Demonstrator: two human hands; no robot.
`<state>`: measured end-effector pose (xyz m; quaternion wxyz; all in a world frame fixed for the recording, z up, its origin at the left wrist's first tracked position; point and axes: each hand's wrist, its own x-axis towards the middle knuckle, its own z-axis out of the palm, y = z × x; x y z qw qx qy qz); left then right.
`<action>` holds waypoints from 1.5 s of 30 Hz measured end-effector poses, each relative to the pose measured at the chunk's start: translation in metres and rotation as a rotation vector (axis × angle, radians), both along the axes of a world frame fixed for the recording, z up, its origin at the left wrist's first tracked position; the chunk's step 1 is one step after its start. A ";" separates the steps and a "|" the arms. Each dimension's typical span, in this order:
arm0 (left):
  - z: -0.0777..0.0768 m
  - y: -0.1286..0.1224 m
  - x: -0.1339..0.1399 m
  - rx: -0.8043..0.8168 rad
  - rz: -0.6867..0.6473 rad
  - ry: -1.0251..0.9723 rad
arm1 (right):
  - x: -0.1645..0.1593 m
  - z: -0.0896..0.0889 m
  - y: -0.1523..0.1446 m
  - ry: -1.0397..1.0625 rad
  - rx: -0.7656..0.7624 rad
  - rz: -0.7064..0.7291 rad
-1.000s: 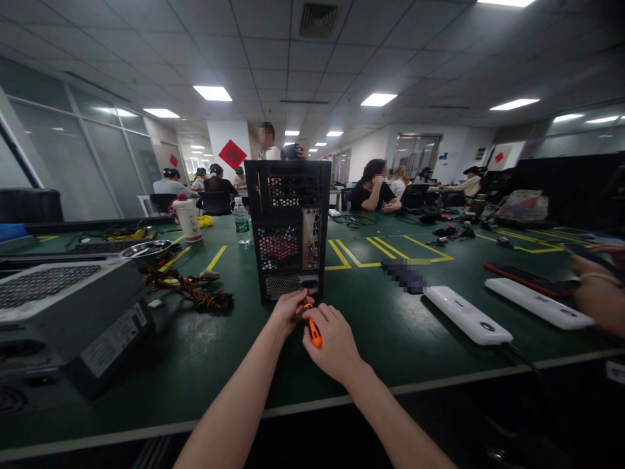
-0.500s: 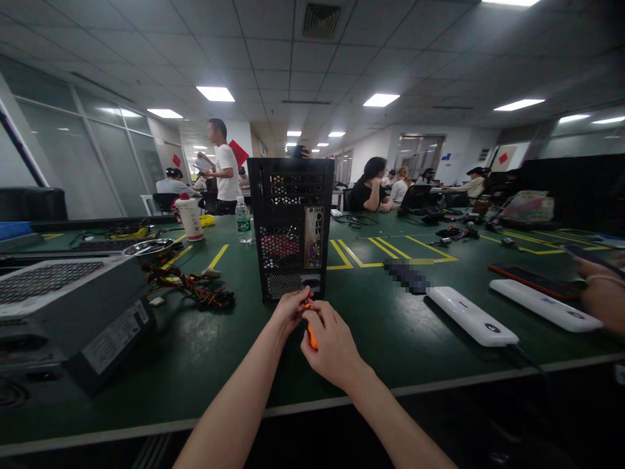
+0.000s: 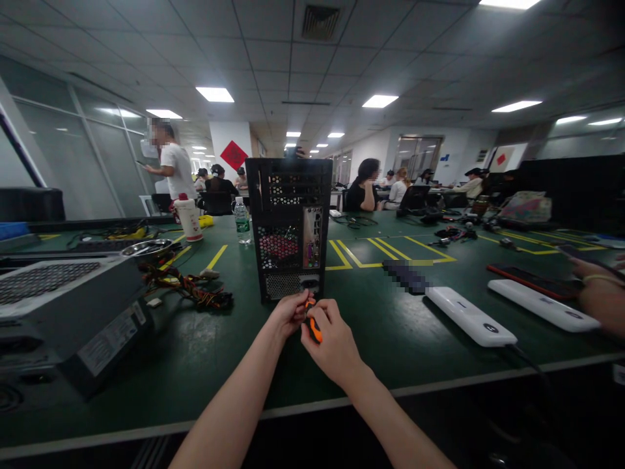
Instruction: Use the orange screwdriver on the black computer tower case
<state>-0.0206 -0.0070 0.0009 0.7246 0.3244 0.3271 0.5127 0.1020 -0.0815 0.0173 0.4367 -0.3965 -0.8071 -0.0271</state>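
A black computer case (image 3: 288, 218) stands upright on the green table, its perforated rear panel facing me. Low in front of it, my right hand (image 3: 336, 340) is wrapped round the orange and black handle of a screwdriver (image 3: 315, 329). My left hand (image 3: 289, 315) is closed, its fingertips pinching the screwdriver's front end, close to the lower edge of the case. Fingers hide the shaft and tip, so whether the tip touches the case cannot be made out.
A grey power supply (image 3: 73, 319) with bundled cables (image 3: 195, 290) lies left. A water bottle (image 3: 242, 221) and a white cup (image 3: 188, 218) stand behind. White power banks (image 3: 469, 316) lie right, near another person's hand (image 3: 603, 293) holding a phone.
The screwdriver handle has turned and shows more black, with my right hand's fingers shifted slightly around it. My left hand stays almost in place. A standing person in the background has moved left.
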 end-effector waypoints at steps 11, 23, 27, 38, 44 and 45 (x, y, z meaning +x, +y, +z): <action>0.001 0.003 0.002 -0.040 0.033 0.038 | 0.000 -0.003 0.003 -0.010 -0.025 -0.093; 0.013 0.000 0.006 -0.056 0.065 0.141 | -0.001 -0.006 0.004 -0.019 -0.006 -0.185; 0.012 -0.001 0.007 -0.043 0.056 0.141 | -0.003 -0.009 0.005 -0.045 0.011 -0.226; 0.005 0.002 0.008 0.053 0.121 0.180 | -0.004 -0.012 0.007 -0.085 0.061 -0.235; 0.001 0.002 0.012 0.060 0.210 0.190 | -0.002 -0.009 0.007 -0.079 0.081 -0.181; 0.001 0.001 0.012 0.061 0.211 0.188 | -0.002 -0.009 0.007 -0.078 0.082 -0.187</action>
